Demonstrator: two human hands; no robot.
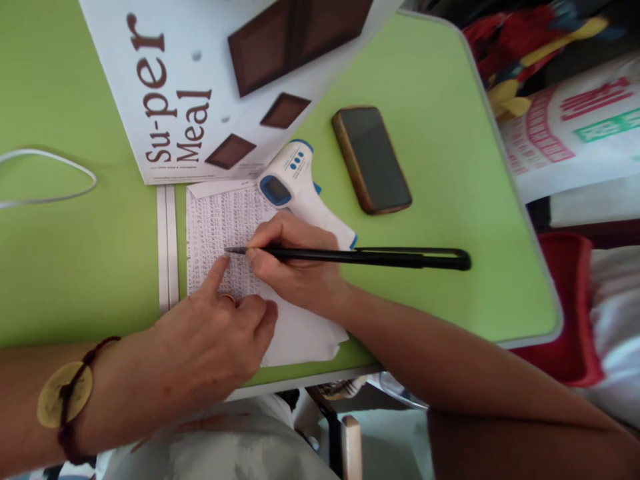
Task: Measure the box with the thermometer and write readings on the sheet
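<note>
A sheet of paper (300, 333) covered in rows of small handwriting lies on the green table. Between the thumb and fingers of my right hand (300, 263) is a black pen (370, 257), its tip at the written rows. My left hand (215, 340) rests on the lower left of the paper, index finger stretched out near the pen tip, other fingers partly bent, holding nothing. Just beyond my right hand, a white and blue infrared thermometer (305, 183) lies partly on the paper's upper corner.
A white box (210, 53) printed "Su-per Meal" stands at the back, beside the paper. To the right lies a smartphone (373, 160). A white cable (60, 159) loops at the left. Past the right table edge are a printed bag (575, 127) and a red container (575, 300).
</note>
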